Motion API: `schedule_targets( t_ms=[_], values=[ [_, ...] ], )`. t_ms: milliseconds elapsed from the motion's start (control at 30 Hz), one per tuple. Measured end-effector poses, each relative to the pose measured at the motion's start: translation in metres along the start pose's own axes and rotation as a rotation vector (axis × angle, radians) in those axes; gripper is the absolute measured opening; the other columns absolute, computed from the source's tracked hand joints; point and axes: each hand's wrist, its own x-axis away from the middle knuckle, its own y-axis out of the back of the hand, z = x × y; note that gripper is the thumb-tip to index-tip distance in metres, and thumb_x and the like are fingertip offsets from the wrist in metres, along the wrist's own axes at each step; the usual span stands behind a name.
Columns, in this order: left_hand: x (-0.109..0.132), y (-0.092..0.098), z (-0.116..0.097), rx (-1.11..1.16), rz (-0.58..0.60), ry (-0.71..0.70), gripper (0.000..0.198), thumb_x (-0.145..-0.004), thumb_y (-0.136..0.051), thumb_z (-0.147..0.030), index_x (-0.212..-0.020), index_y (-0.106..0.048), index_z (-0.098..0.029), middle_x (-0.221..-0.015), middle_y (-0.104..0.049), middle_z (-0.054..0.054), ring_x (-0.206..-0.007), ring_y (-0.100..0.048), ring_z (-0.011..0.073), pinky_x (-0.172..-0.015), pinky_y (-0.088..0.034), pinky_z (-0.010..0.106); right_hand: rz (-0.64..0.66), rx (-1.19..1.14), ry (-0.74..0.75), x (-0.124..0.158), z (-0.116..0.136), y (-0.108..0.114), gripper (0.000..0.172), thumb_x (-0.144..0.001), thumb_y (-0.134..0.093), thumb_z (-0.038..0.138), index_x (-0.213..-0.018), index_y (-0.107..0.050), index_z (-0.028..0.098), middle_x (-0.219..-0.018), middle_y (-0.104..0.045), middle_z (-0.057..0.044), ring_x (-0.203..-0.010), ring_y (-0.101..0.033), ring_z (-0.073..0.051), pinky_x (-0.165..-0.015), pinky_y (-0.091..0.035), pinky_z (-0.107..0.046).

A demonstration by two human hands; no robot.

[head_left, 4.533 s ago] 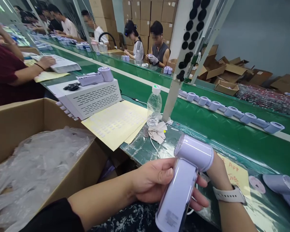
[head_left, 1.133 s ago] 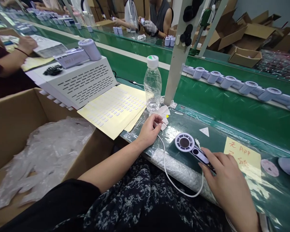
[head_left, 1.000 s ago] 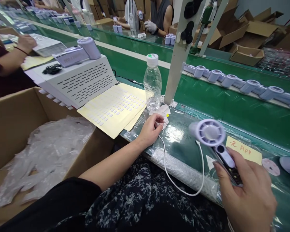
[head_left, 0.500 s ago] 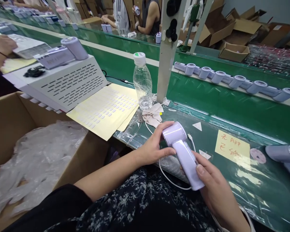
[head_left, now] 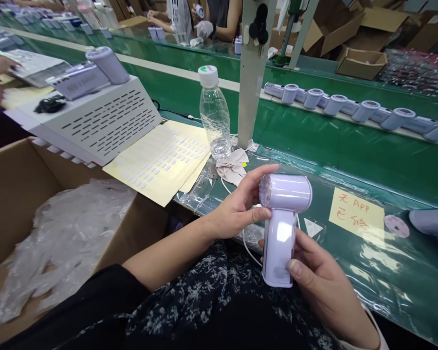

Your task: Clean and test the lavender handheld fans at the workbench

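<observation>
- While the lilac handheld fan stands upright just above the near edge of the green worktop, both hands grip it — handle down, barrel-shaped head up.
- The right hand is wrapped round the lower handle, thumb pressed on its front.
- The left hand pinches the left end of the head, forefinger over the top, thumb beneath.
- A white cable loops under the hands.
- Just beyond lie a crumpled cloth and a clear water bottle, beside a pale post.
- To the left — yellow sticker sheets, a white vented box and a cardboard carton of plastic bags.
- To the right, a yellow handwritten note; farther off, a row of fans.
</observation>
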Motion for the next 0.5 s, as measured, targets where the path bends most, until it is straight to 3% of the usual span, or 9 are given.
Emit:
schedule_targets(
  t_ms=[167, 300, 400, 500],
  values=[
    [0.004, -0.002, -0.002, -0.002, 0.020, 0.004, 0.066, -0.089, -0.069, -0.032, -0.147, -0.038, -0.041, -0.132, -0.058, 0.006, -0.112, -0.063, 0.0224, -0.092, -0.058, 0.035, -0.132, 0.135, 0.079, -0.002, -0.002, 0.000, 0.053, -0.082, -0.079, 0.034, -0.132, -0.062, 0.035, -0.136, -0.066, -0.004, -0.120, -0.066, -0.023, -0.101, -0.056, -0.037],
    [0.005, -0.004, -0.008, -0.073, 0.033, -0.042, 0.067, -0.091, -0.066, -0.029, -0.148, -0.034, -0.045, -0.149, -0.046, 0.005, -0.117, -0.061, 0.0212, -0.094, -0.058, 0.034, -0.226, 0.288, 0.127, -0.003, -0.003, 0.003, 0.053, -0.081, -0.080, 0.035, -0.130, -0.062, 0.032, -0.134, -0.067, -0.006, -0.119, -0.066, -0.023, -0.099, -0.056, -0.035],
    [0.005, -0.008, -0.014, -0.271, 0.019, -0.154, 0.075, -0.090, -0.068, -0.033, -0.152, -0.027, -0.042, -0.148, -0.047, 0.009, -0.120, -0.060, 0.0224, -0.095, -0.058, 0.035, -0.281, 0.391, 0.206, -0.006, -0.008, 0.004, 0.036, -0.086, -0.074, 0.039, -0.119, -0.068, 0.027, -0.122, -0.072, -0.007, -0.112, -0.069, -0.023, -0.095, -0.058, -0.032],
    [0.003, -0.015, -0.022, -0.619, 0.004, -0.373, 0.070, -0.084, -0.075, -0.035, -0.146, -0.043, -0.032, -0.127, -0.059, 0.009, -0.117, -0.060, 0.0214, -0.097, -0.057, 0.034, -0.317, 0.355, 0.355, -0.009, -0.017, 0.005, 0.031, -0.086, -0.073, 0.046, -0.109, -0.068, 0.025, -0.106, -0.075, -0.006, -0.092, -0.072, -0.021, -0.080, -0.061, -0.029]
  ],
)
